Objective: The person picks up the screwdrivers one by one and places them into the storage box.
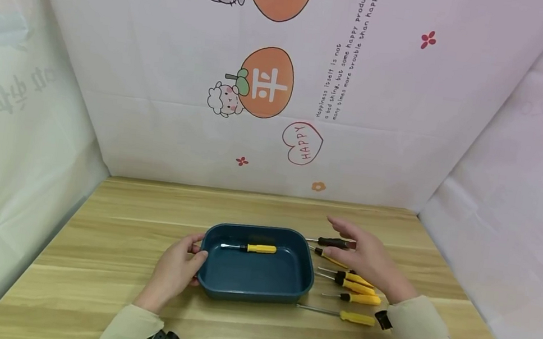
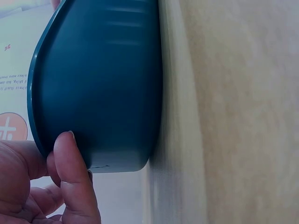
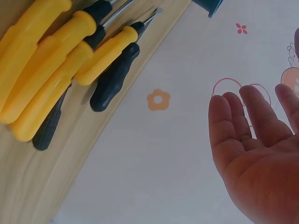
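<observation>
A dark blue rectangular box [image 1: 253,278] stands on the table, and one screwdriver [image 1: 260,249] with a yellow handle lies inside it. My left hand [image 1: 172,270] grips the box's left end, thumb over the rim; the left wrist view shows the fingers [image 2: 74,179] pinching its edge. To the right of the box, my right hand [image 1: 367,257] hovers with fingers extended and holds nothing, as its bare palm [image 3: 261,172] confirms. Below and around it lie several yellow-handled screwdrivers [image 1: 361,299] and a black-handled screwdriver [image 1: 332,242], one partly hidden by the hand.
The wood-grain table [image 1: 230,337] carries everything. A white printed sheet [image 1: 169,94] rises behind its far edge, with similar sheets on the left and right sides. Closest to the front is a long-shafted yellow screwdriver [image 1: 356,318], its tip near the box's right corner.
</observation>
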{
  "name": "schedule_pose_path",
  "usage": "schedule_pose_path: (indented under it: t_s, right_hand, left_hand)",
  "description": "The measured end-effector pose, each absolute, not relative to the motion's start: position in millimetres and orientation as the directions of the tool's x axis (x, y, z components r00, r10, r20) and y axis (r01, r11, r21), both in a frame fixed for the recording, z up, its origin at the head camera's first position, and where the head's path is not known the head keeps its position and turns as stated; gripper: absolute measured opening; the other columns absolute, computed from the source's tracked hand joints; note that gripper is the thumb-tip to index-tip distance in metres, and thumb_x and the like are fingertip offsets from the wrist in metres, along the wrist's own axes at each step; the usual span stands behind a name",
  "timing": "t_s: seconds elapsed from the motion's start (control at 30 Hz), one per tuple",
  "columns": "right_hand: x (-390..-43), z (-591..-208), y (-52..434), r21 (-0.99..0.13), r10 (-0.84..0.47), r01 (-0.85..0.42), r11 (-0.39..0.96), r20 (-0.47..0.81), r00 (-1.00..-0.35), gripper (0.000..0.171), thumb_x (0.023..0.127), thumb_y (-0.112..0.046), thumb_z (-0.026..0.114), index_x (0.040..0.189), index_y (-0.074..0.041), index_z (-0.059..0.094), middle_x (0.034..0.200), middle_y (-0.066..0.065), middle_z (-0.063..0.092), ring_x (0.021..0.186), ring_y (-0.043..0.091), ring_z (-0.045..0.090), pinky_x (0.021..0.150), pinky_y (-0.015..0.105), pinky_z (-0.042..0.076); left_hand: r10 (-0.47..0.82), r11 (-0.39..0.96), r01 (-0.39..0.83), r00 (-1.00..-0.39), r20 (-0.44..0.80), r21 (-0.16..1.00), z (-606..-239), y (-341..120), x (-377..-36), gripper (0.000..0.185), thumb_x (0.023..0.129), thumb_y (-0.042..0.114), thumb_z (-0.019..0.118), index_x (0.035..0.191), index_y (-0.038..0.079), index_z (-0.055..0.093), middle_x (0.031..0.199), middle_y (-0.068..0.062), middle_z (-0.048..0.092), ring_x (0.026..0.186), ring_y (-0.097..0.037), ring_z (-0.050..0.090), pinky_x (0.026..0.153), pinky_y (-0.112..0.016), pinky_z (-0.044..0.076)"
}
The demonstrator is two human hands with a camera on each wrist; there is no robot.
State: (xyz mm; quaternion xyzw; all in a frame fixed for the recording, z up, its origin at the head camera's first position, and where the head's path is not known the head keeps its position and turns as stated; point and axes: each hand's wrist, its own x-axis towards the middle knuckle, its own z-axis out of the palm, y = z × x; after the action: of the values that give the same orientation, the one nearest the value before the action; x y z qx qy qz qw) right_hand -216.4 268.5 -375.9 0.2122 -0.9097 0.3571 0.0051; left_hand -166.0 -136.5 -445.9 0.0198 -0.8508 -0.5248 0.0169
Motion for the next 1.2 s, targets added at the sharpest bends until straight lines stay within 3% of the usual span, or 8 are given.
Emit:
schedule_pose_path:
  t_s: [0.23,0.6,0.77,1.0,1.2]
  right_hand:
    - [-211.3,-377.0,285.3,-0.635,-0.385,-0.392,0.666,0.158,-0.91,0.07,0.098,-0.037,0.074,0.159,-0.022,0.045,0.16,0.011,0.048,0.14,0.044,0.05,0.111,0.064,0.047]
    - [-198.0,-385.3,313.6,-0.617,-0.371,-0.359,0.7,0.116,-0.921,0.071,0.096,-0.044,0.074,0.157,-0.018,0.048,0.157,0.01,0.051,0.136,0.043,0.054,0.108,0.061,0.049]
    - [-195.1,-392.8,323.8,-0.625,-0.356,-0.333,0.706,0.093,-0.93,0.067,0.095,-0.041,0.076,0.153,-0.016,0.053,0.153,0.011,0.055,0.134,0.041,0.056,0.106,0.058,0.052]
    - [-189.4,-401.4,333.3,-0.621,-0.353,-0.333,0.71,0.096,-0.931,0.059,0.094,-0.032,0.079,0.148,-0.02,0.059,0.147,0.006,0.062,0.129,0.033,0.061,0.1,0.038,0.059]
    - [-183.3,-406.9,341.1,-0.624,-0.375,-0.327,0.71,0.059,-0.925,0.052,0.095,-0.03,0.078,0.141,-0.011,0.064,0.138,0.013,0.067,0.124,0.034,0.064,0.097,0.042,0.06]
  left_hand:
    - [-0.054,0.445,-0.02,-0.999,0.005,0.895,-444.8,-136.5,-165.8,0.046,0.105,0.015,0.06,0.149,0.007,0.053,0.12,-0.016,0.06,0.065,-0.016,0.065,0.053,-0.028,0.06]
    - [-0.053,0.445,-0.017,-0.999,0.008,0.896,-444.4,-136.5,-165.2,0.046,0.104,0.015,0.06,0.149,0.007,0.053,0.12,-0.016,0.06,0.062,-0.016,0.064,0.053,-0.029,0.06]
    - [-0.054,0.444,-0.015,-0.998,0.011,0.896,-443.9,-136.4,-164.7,0.046,0.104,0.015,0.061,0.149,0.007,0.054,0.119,-0.016,0.06,0.063,-0.016,0.064,0.053,-0.029,0.06]
    - [-0.057,0.447,-0.014,-0.998,0.013,0.894,-444.2,-136.4,-165.1,0.046,0.104,0.016,0.061,0.149,0.007,0.054,0.118,-0.015,0.061,0.062,-0.015,0.065,0.053,-0.028,0.06]
    - [-0.058,0.444,-0.023,-0.998,0.003,0.896,-444.5,-136.3,-165.7,0.046,0.104,0.016,0.061,0.149,0.008,0.054,0.119,-0.016,0.061,0.062,-0.016,0.065,0.053,-0.028,0.06]
